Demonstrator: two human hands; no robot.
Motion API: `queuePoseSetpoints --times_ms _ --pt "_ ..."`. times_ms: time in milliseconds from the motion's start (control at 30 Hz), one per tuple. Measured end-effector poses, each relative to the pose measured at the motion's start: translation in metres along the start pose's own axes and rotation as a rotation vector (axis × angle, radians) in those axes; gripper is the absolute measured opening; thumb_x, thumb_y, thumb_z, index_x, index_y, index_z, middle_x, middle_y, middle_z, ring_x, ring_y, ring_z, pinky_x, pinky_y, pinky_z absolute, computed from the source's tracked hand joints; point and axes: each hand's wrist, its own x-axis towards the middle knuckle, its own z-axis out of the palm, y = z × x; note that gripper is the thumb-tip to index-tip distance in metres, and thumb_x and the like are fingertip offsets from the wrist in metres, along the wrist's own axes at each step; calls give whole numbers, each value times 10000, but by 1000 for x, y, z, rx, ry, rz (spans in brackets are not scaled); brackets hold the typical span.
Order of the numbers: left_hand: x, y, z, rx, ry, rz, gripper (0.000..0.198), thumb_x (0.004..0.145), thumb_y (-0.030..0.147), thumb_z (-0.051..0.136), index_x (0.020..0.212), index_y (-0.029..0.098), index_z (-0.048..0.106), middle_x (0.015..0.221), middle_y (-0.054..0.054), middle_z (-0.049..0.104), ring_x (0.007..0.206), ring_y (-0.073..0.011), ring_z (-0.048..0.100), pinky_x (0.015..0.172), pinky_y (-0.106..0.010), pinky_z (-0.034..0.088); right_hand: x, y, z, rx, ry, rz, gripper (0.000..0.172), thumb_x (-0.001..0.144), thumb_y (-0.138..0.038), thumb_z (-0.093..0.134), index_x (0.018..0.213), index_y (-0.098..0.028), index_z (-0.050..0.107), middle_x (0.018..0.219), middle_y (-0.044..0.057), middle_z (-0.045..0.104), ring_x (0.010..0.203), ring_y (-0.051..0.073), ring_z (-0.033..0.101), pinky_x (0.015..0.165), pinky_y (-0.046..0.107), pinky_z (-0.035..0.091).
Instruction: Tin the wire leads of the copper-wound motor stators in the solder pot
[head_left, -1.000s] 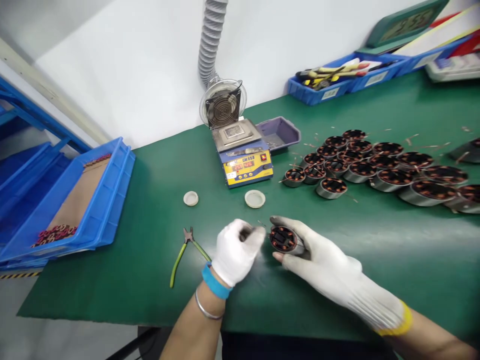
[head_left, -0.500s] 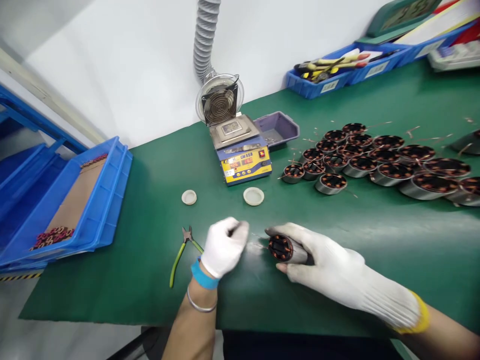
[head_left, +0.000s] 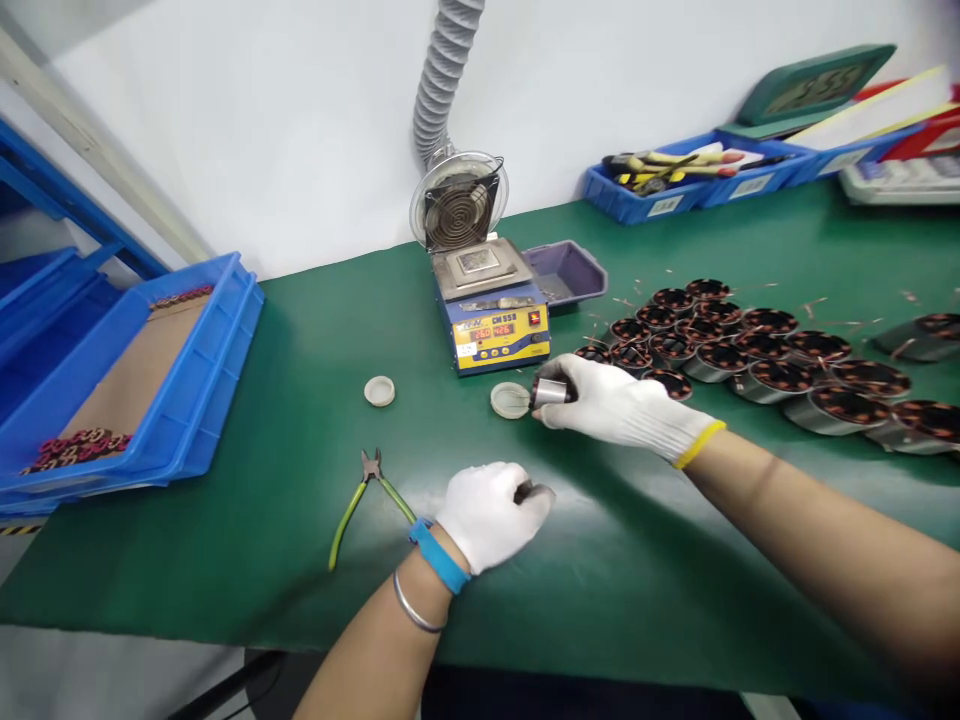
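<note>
My right hand (head_left: 600, 397), in a white glove with a yellow cuff, grips a motor stator (head_left: 552, 391) lying on its side. Its thin wire ends point left over the rim of a small round dish (head_left: 499, 411). My left hand (head_left: 496, 515), also gloved, is closed just above the table, lower and to the left of the right hand. Its fingers are curled, and whatever they may hold is hidden. Beside the left wrist, green-handled cutting pliers (head_left: 372, 470) lie with their jaws apart. A second small dish (head_left: 379, 391) sits farther left.
A solder pot (head_left: 495, 330) with a yellow front panel stands beyond the dishes, a purple tray (head_left: 574, 275) behind it. Several upright stators (head_left: 780, 385) crowd the right side. Blue bins (head_left: 217, 370) stand at left; a tool tray (head_left: 637, 205) sits at the back.
My right hand has carried the stator forward and left to the right-hand dish, turning its wire end leftward. My closed left hand has shifted slightly right. The camera view has tilted a little.
</note>
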Motion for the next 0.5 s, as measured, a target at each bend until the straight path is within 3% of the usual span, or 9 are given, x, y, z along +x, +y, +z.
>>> queuePoseSetpoints --times_ms 300,400,500 --pt "0 -5 2 -20 3 15 301 983 357 598 703 250 571 905 -51 772 915 -252 723 793 -325 495 1 -15 -2 -68 -77 71 615 812 -595 670 1344 -290 723 1201 104 796 1074 400 752 823 459 564" --pt "0 -5 3 -18 11 17 293 981 370 595 713 254 591 897 -50 768 903 -253 720 786 -328 501 -3 -12 -6 -70 16 68 680 877 -613 622 1472 -285 644 1259 127 768 1047 401 744 797 463 551" --pt "0 -4 3 -12 2 18 284 980 379 592 727 252 605 907 -53 771 908 -257 723 775 -331 499 -6 -8 -8 -190 168 -83 638 908 -530 614 1494 -277 625 1407 146 673 973 362 728 718 411 507"
